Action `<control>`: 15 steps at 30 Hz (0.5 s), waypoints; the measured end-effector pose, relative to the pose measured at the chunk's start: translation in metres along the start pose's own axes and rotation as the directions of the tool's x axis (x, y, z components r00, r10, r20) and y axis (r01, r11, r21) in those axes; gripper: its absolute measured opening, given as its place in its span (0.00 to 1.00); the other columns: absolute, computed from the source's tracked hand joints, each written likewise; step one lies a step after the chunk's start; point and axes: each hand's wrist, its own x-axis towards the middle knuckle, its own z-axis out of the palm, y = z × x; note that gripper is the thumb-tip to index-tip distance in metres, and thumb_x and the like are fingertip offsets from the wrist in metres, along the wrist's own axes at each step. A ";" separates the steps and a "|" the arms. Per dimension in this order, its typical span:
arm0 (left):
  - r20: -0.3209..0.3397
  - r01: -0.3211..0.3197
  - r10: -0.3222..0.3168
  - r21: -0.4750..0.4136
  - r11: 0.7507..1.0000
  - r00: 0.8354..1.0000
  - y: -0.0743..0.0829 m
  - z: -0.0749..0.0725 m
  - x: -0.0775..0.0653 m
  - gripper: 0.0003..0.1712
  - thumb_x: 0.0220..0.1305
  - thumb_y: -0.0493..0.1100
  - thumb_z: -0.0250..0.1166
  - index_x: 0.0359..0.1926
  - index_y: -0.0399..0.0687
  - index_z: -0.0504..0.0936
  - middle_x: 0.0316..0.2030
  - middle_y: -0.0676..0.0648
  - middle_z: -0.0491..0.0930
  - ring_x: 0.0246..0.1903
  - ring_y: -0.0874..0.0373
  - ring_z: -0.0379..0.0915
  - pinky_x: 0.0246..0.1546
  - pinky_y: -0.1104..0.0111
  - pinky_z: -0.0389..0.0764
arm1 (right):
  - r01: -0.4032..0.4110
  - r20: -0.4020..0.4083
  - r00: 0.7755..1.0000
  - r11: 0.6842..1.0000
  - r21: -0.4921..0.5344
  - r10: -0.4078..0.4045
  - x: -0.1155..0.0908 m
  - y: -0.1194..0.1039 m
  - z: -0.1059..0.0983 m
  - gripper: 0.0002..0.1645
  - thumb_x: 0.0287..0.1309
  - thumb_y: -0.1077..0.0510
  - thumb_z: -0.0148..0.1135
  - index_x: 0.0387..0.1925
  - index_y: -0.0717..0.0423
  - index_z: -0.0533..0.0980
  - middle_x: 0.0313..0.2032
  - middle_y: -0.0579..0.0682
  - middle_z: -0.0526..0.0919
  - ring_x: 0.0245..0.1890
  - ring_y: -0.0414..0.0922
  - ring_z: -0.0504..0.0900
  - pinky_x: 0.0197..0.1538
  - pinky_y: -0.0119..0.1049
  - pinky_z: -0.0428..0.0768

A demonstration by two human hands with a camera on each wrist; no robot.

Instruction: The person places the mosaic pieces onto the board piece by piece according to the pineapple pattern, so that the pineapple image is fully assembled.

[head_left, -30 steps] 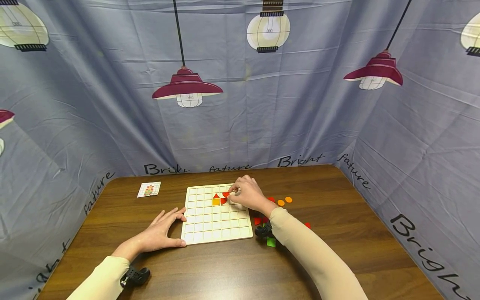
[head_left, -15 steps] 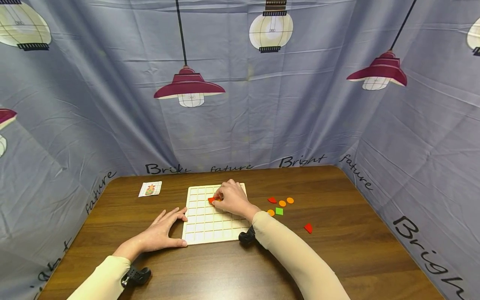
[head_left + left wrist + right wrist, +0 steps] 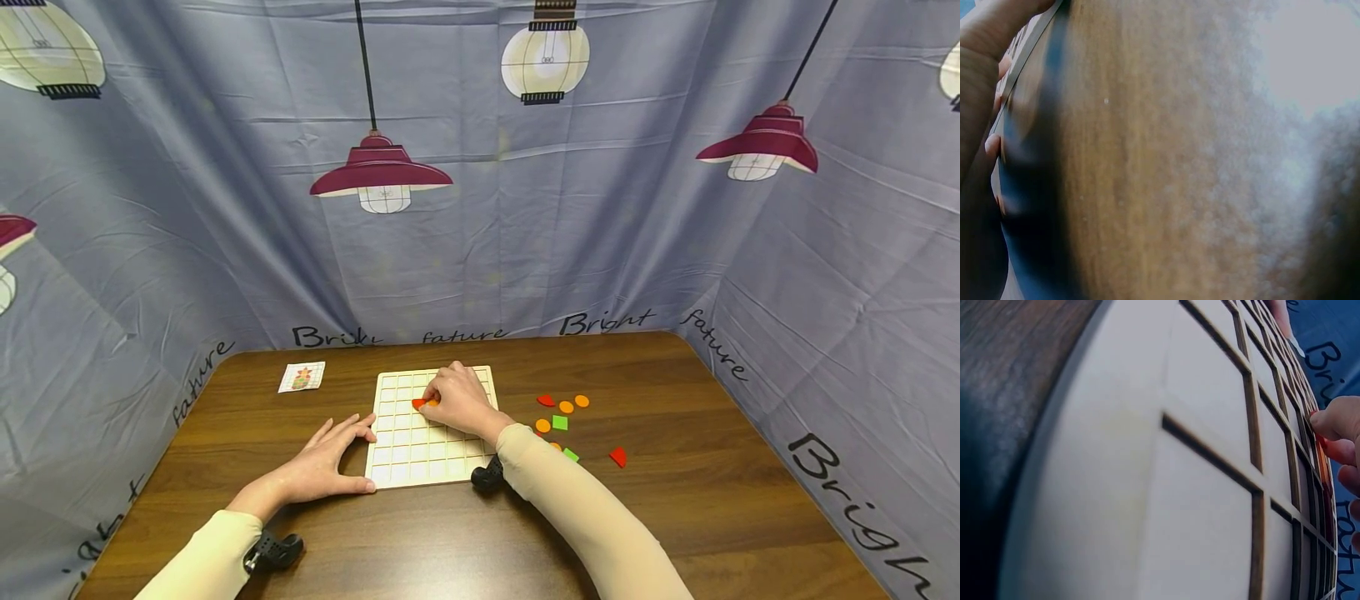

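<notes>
My left hand lies at the left edge of a pale gridded board, fingers spread, thumb touching its near left corner. In the left wrist view only part of that hand shows, against the board's edge. My right hand is over the board's upper middle, thumb and fingertips pinching a small red tile low at the grid. An orange tile shows beside the fingertips. The right hand hides other tiles on the board. In the right wrist view the thumb meets a finger close above red tiles.
Loose tiles lie on the brown table right of the board: red wedges, orange discs and green squares. My right forearm partly covers some. A picture card of a pineapple lies at the back left. Behind hangs a printed curtain.
My right hand has moved left across the board from near the upper right tiles, and a red tile now shows at its fingertips. My left hand has stayed at the board's edge.
</notes>
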 end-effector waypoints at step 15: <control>0.003 -0.004 0.004 -0.012 1.000 1.000 0.000 0.000 -0.001 0.36 0.56 0.65 0.75 0.57 0.55 0.73 0.76 0.40 0.59 0.76 0.34 0.48 0.71 0.33 0.36 | -0.020 -0.023 1.000 1.000 -0.001 0.020 0.001 0.000 0.001 0.11 0.56 0.40 0.70 0.34 0.40 0.87 0.35 0.36 0.81 0.37 0.40 0.69 0.41 0.35 0.67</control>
